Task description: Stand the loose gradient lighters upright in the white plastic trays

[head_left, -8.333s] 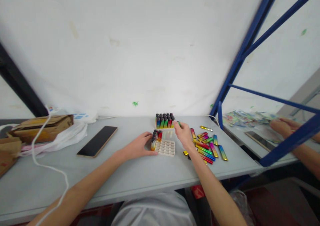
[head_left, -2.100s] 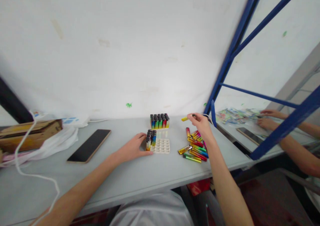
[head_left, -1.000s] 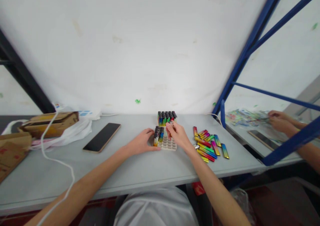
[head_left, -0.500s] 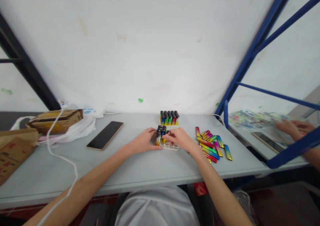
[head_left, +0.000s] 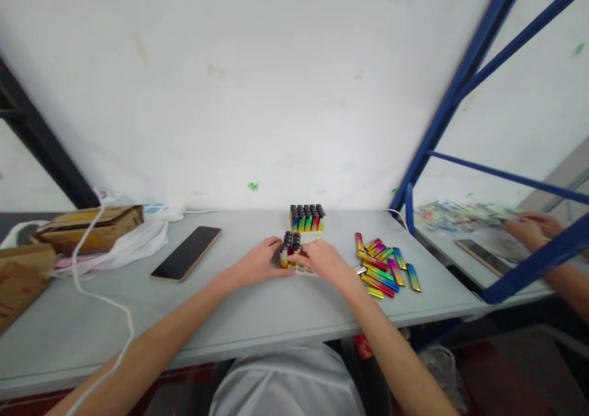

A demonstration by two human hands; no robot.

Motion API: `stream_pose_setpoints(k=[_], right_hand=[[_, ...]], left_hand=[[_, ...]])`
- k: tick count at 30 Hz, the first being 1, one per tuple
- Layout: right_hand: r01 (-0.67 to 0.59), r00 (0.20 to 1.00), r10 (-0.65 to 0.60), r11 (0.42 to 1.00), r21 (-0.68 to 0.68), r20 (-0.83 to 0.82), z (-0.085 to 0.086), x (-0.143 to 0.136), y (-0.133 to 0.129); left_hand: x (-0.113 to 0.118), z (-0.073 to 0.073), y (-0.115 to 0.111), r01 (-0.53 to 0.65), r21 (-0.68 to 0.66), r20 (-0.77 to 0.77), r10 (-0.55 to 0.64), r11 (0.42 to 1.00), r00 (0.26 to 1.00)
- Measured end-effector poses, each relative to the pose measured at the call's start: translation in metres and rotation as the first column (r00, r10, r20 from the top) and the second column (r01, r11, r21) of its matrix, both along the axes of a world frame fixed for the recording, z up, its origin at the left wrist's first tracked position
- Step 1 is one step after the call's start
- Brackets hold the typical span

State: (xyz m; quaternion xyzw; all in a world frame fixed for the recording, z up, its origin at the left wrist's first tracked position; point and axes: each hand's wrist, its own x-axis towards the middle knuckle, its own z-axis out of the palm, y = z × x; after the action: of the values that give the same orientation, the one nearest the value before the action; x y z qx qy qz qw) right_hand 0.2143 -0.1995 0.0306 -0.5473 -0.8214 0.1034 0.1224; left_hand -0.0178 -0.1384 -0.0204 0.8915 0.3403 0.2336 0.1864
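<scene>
A pale tray (head_left: 304, 270) holds several upright black-topped lighters (head_left: 291, 242) at its left side. My left hand (head_left: 263, 260) rests at the tray's left edge, thumb and fingers apart around that end. Over the tray, my right hand (head_left: 317, 258) has its fingertips closed on a lighter (head_left: 296, 258) beside the others; the fingers partly hide it. Behind stands a full block of colourful lighters (head_left: 307, 218). To the right lies a loose pile of shiny colourful lighters (head_left: 380, 272).
A black phone (head_left: 186, 253) lies left of my hands. Further left are cardboard boxes (head_left: 92, 227), a plastic bag and a white cable (head_left: 108, 302). A blue metal frame (head_left: 453, 106) stands at the right, with another person's hands (head_left: 534, 229) beyond it.
The view has shifted slightly to the right. My right hand has moved a little left and down over the tray, bringing a lighter among the others. My left hand stays beside the tray.
</scene>
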Motion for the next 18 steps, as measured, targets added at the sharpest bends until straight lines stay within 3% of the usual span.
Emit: stream_pose_setpoints(k=[4,7,12,16,18], right_hand=[[-0.152,0.987,0.146,0.984,-0.094,-0.071,0.002,0.009,0.004],[-0.137,0.974,0.117,0.986,-0.092,-0.193,0.012,0.032,0.006],[0.197,0.965,-0.199,0.980,-0.026,-0.169,0.032,0.112,0.000],[0.563,0.827,-0.563,0.826,-0.035,0.010,0.032,0.192,-0.009],[0.657,0.754,-0.655,0.751,-0.067,0.049,0.025,0.226,-0.014]], left_hand=[[-0.002,-0.001,0.002,-0.016,0.007,0.023,0.016,1.000,1.000],[-0.003,-0.002,0.004,-0.015,0.015,0.035,0.015,1.000,0.999],[-0.003,0.000,0.004,-0.015,0.011,-0.007,0.015,1.000,1.000],[-0.003,0.001,0.004,-0.026,-0.013,-0.001,0.026,1.000,1.000],[-0.003,0.001,0.004,-0.024,-0.015,-0.002,0.024,1.000,1.000]])
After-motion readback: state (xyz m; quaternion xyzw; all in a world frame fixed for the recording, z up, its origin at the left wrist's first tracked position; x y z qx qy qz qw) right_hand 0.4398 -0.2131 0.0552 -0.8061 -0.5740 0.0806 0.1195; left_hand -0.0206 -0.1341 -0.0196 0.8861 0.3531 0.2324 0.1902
